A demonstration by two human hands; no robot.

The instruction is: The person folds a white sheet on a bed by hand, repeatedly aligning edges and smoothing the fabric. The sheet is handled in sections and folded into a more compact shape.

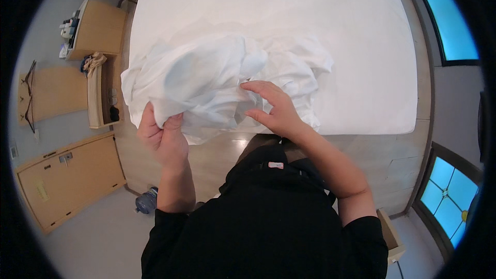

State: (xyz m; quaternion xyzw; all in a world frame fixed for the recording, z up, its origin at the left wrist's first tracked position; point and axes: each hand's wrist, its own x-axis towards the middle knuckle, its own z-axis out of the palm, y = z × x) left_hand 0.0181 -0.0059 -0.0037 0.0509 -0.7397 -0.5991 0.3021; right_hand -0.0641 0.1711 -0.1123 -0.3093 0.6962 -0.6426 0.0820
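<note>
A bunched white cloth (209, 73), probably bed linen, lies in loose folds over the near left part of a bed with a white sheet (372, 66). My left hand (166, 131) pinches an edge of this cloth between thumb and fingers, near the front edge of the bed. To the right, my right hand (273, 106) is held over the folds with thumb and fingers apart, its fingertips close to the cloth. Whether those fingertips touch it I cannot tell. The cloth's lower layers are hidden under the heap.
Left of the bed stand a wooden cabinet (100, 29) with small items on top and a wooden bench (95, 100). A large water bottle (146, 201) lies on the floor near the wooden door (73, 178). Windows (445, 197) are at the right, above an open drawer (388, 236) at lower right.
</note>
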